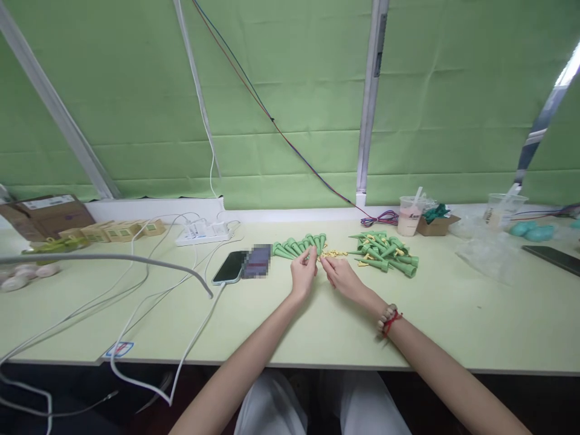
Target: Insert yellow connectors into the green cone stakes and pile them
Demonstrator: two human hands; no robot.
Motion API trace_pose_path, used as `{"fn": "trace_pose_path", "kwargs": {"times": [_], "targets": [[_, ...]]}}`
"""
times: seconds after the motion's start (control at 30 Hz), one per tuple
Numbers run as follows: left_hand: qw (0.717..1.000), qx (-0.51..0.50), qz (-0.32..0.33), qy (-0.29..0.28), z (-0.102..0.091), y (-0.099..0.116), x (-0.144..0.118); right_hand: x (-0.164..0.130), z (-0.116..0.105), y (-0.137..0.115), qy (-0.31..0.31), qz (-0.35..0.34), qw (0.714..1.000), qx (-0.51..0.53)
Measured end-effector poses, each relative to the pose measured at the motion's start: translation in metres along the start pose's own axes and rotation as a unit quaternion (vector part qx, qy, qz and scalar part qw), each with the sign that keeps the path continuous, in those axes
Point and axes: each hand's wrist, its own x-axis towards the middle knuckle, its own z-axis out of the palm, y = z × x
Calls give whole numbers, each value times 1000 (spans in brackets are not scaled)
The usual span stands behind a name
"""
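My left hand [302,275] pinches a green cone-shaped plastic piece [312,252] at the middle of the table. My right hand [338,275] meets it from the right, fingertips closed on a small yellow part [322,258] at the cone's end. Behind the left hand lies a row of green cones [296,245] without yellow parts. A scatter of small yellow parts [334,253] lies just beyond the fingers. To the right is a heap of green cones with yellow parts fitted [387,252].
A phone [230,266] on a white cable lies left of the hands, beside a power strip [202,232]. A drink cup [409,215], a small cardboard box [437,225] and plastic bags [487,248] stand at the back right. Boxes [113,231] sit at the left.
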Motion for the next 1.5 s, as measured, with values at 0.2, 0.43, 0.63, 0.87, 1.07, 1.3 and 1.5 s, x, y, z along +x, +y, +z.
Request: {"fn": "trace_pose_path", "kwargs": {"times": [0.2, 0.43, 0.63, 0.87, 1.07, 1.3, 1.5], "targets": [[998, 18, 55, 12, 0, 3, -9, 4, 1, -11, -97, 227, 910, 332], [999, -20, 32, -1, 4, -1, -5, 6, -1, -17, -101, 301, 874, 369], [993, -96, -60, 21, 7, -5, 4, 2, -9, -3, 29, 35, 996, -78], [991, -108, -81, 22, 6, -2, -1, 3, -9, 10, -27, -15, 999, -14], [998, -61, 9, -4, 2, 9, -6, 9, 9, -1, -94, 217, 893, 382], [998, -39, 49, -29, 8, 14, -10, 9, 0, -7, -115, 259, 863, 419], [985, -130, -113, 12, 5, 8, 1, 3, -12, 2, 5, 5, 1000, -30]]}}
